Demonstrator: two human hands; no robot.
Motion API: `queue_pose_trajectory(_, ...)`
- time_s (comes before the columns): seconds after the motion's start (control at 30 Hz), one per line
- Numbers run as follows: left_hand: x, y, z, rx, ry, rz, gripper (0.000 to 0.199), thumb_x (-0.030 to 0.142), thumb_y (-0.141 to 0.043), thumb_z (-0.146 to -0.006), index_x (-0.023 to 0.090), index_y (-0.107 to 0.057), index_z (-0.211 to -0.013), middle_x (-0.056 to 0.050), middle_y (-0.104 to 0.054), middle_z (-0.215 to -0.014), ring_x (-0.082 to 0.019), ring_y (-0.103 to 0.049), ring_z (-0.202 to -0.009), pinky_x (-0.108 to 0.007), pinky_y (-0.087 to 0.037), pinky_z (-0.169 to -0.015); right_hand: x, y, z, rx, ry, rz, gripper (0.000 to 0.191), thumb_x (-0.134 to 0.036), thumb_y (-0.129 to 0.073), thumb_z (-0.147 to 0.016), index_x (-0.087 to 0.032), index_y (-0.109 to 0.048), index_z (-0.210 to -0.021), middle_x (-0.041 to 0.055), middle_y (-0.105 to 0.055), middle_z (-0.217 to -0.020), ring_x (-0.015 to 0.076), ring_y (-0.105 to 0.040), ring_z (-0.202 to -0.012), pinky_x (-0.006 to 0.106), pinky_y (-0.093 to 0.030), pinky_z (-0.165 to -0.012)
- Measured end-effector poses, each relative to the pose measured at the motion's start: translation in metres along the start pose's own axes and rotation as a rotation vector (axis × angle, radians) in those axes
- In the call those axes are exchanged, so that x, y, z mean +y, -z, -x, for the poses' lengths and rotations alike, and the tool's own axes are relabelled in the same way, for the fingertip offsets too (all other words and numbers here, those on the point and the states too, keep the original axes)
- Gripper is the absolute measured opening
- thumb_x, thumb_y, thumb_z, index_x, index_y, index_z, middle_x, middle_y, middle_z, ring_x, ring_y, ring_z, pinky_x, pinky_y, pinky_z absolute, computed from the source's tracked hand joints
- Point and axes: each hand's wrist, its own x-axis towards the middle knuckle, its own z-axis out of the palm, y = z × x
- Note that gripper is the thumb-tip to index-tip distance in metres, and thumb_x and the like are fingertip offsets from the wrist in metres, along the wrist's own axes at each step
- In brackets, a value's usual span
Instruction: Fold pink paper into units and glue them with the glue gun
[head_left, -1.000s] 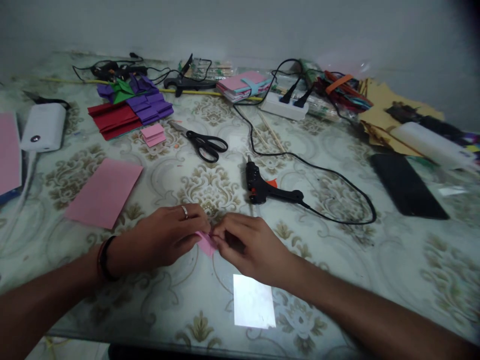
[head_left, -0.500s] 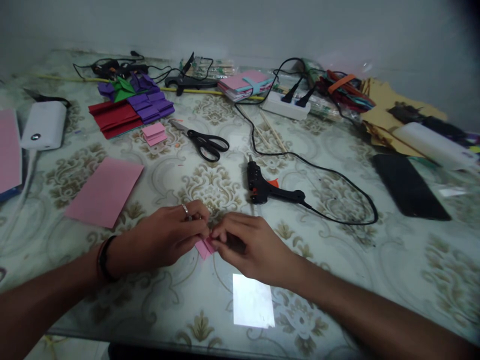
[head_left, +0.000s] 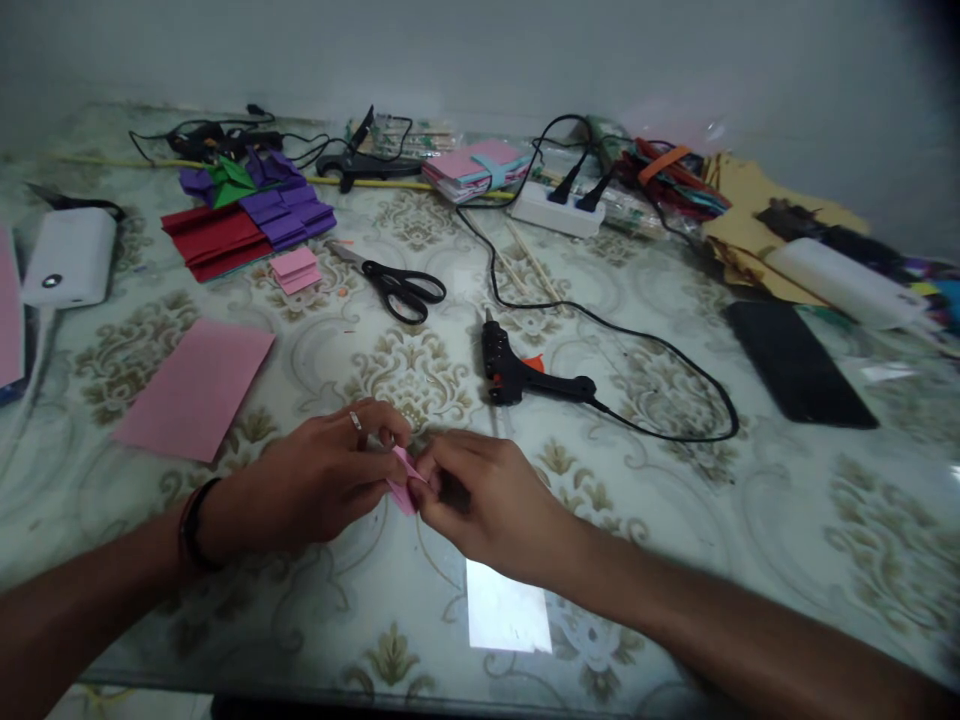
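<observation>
A small folded piece of pink paper (head_left: 403,492) is pinched between my two hands, just above the patterned table. My left hand (head_left: 330,475) grips its left side, fingers closed, with a ring on one finger. On the paper's right side, my right hand (head_left: 487,495) closes thumb and fingertips; these cover part of the folds. A flat pink sheet (head_left: 199,390) lies left of my left hand. Farther back sits another small folded pink paper (head_left: 295,271), with black-handled scissors (head_left: 401,287) beside it. Beyond my right hand rests a black glue gun (head_left: 517,372).
Red folded paper (head_left: 217,240) and purple folded paper (head_left: 289,215) lie at the back left, near a white power bank (head_left: 73,258). A white power strip (head_left: 556,210) stands behind the glue gun, whose cord loops rightward. A black phone (head_left: 799,365) lies right.
The pink paper has tilted between my fingers and shows more of its folded face. My hands stay close together around it. The whole view has shifted slightly, moving the table things leftward.
</observation>
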Motion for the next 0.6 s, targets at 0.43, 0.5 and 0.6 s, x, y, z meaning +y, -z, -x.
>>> queue_pose_trajectory(0.43,0.004,0.007,0.002,0.023,0.032,-0.009,0.017,0.004,-0.056,-0.090,0.020,-0.062,-0.096,-0.010,-0.059,-0.126,-0.021,-0.063,-0.108,-0.038,-0.056,-0.099,0.002,0.005,0.000,0.118,-0.028,-0.065,0.013,-0.013,-0.058,-0.089,-0.022,-0.051,-0.082,0.0039,-0.069,-0.090,0.0145,-0.063,-0.075,0.025,-0.047,-0.067)
queue_pose_trajectory(0.5,0.005,0.009,0.002,0.009,0.035,-0.003,0.019,0.004,-0.056,-0.087,0.020,-0.059,-0.097,-0.010,-0.059,-0.127,-0.023,-0.061,-0.111,-0.041,-0.054,-0.102,0.002,0.006,0.000,0.127,-0.066,-0.080,0.014,-0.013,-0.060,-0.087,-0.022,-0.051,-0.081,0.0026,-0.070,-0.086,0.0132,-0.062,-0.070,0.024,-0.045,-0.063)
queue_pose_trajectory(0.6,0.006,0.013,0.001,-0.007,0.044,0.004,0.023,0.003,-0.055,-0.083,0.021,-0.057,-0.097,-0.009,-0.059,-0.125,-0.023,-0.060,-0.110,-0.041,-0.053,-0.100,0.003,0.007,0.000,0.151,-0.120,-0.073,0.015,-0.015,-0.062,-0.087,-0.022,-0.051,-0.079,-0.0005,-0.069,-0.078,0.0117,-0.057,-0.062,0.023,-0.043,-0.059)
